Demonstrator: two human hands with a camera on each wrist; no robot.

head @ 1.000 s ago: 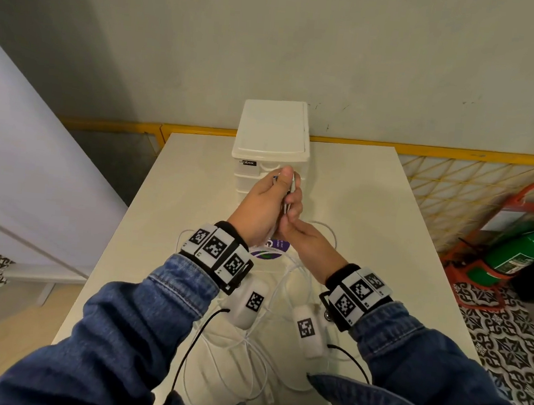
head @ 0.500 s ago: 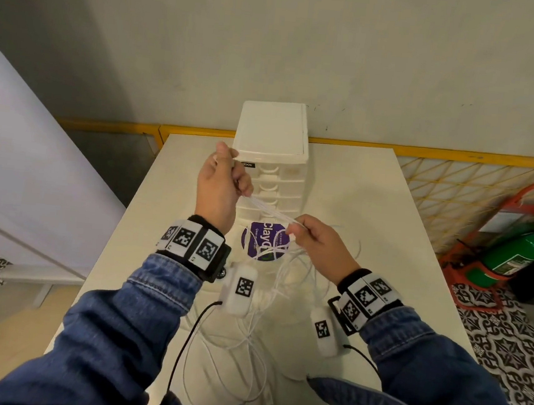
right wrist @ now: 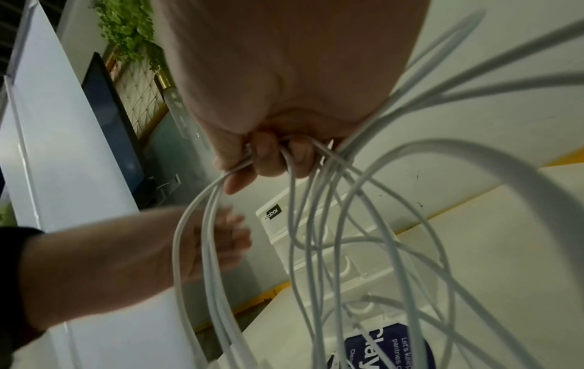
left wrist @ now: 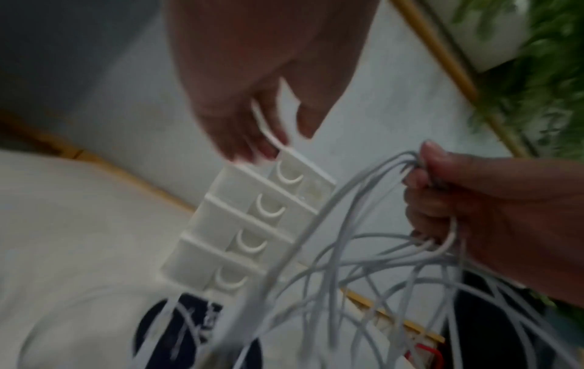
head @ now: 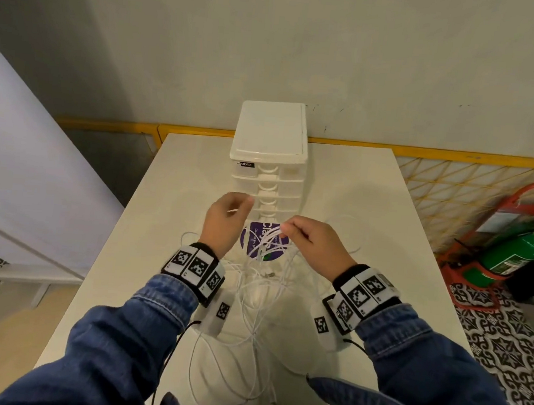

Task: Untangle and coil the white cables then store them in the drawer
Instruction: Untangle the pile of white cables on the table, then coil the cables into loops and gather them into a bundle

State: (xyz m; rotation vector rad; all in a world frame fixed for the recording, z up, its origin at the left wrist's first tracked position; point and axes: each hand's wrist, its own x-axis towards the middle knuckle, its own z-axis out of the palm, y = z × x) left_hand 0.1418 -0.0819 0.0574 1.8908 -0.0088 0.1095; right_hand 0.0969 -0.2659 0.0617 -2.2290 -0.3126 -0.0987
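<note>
White cables (head: pixel 266 251) could knot tighter if the left hand (head: pixel 224 222), pinching one cable end, pulls hard while the right hand (head: pixel 312 244) grips many loops bunched together. They are thin, long and messy (not coiled yet), hanging over the tabletop's (head: pixel 374 196) middle before the closed drawer box (head: pixel 268 156).

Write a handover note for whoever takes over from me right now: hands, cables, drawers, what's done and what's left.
Right hand: grips a bunch of tangled white cables above the table.
Left hand: pinches one white cable strand, raised beside the drawers.
More cable loops trail over the cream table toward the near edge.
White plastic drawer unit stands at the table's back, all visible drawers closed.
Done: nothing coiled or stored.
Left: untangle, coil, open a drawer, store.
</note>
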